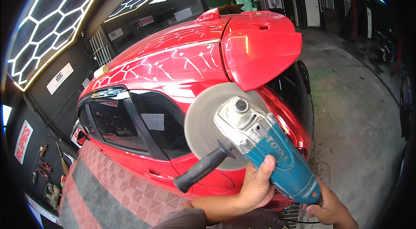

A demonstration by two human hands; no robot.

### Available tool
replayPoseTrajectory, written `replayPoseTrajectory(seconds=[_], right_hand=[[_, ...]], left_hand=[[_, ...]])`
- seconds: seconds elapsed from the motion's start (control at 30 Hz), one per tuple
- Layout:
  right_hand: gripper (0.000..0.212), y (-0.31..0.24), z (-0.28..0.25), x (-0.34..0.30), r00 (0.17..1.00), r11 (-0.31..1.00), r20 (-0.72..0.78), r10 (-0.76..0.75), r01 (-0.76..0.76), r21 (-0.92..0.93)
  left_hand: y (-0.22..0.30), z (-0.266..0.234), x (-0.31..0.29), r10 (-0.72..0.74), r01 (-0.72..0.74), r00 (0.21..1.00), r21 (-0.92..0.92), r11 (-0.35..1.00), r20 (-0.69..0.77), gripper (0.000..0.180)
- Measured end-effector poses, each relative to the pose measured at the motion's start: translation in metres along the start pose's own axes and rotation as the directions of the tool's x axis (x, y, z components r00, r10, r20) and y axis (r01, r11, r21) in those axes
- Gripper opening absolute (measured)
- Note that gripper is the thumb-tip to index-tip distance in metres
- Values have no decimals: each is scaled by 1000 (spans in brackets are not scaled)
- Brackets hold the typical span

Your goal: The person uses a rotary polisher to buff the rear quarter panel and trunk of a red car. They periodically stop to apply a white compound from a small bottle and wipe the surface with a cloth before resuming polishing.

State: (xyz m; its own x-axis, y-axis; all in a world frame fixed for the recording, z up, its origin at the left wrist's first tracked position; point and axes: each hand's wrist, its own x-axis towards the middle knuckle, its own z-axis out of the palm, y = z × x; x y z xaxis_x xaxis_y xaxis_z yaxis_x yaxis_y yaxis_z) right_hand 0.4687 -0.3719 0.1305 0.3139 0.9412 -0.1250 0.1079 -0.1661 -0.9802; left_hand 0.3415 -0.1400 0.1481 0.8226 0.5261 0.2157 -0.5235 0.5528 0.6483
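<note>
My left hand (258, 186) wraps round the body of a teal power polisher (284, 159), with its thumb pressed along the casing. At the rear end of the tool, my right hand (330, 208) is closed round the grip. A pale round polishing pad (201, 112) sits under the grey metal head and looks smeared, as if spinning. The black side handle (203, 169) sticks out to the left with no hand on it. Behind the pad lies the rear corner of a shiny red car (190, 83); whether the two touch I cannot tell.
A red rear spoiler (264, 53) juts out just above the pad. Dark side windows (117, 122) run along the car's left. Red and grey floor tiles (117, 190) lie beside it, concrete floor (355, 112) to the right. A cord (299, 221) hangs below my right hand.
</note>
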Motion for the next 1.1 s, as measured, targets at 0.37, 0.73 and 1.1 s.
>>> replayPoseTrajectory(seconds=[0.37, 0.73, 1.1], right_hand=[[96, -39, -9, 29, 995, 977, 44, -87, 94, -193], [94, -61, 9, 51, 976, 946, 168, -138, 180, -268], [95, -44, 11, 25, 983, 978, 142, -121, 142, -152]], left_hand=[[20, -11, 16, 38, -35, 999, 107, 994, -27, 82], [44, -9, 10, 130, -112, 982, 131, 985, -135, 93], [32, -9, 2, 17, -3, 998, 206, 979, -68, 99]])
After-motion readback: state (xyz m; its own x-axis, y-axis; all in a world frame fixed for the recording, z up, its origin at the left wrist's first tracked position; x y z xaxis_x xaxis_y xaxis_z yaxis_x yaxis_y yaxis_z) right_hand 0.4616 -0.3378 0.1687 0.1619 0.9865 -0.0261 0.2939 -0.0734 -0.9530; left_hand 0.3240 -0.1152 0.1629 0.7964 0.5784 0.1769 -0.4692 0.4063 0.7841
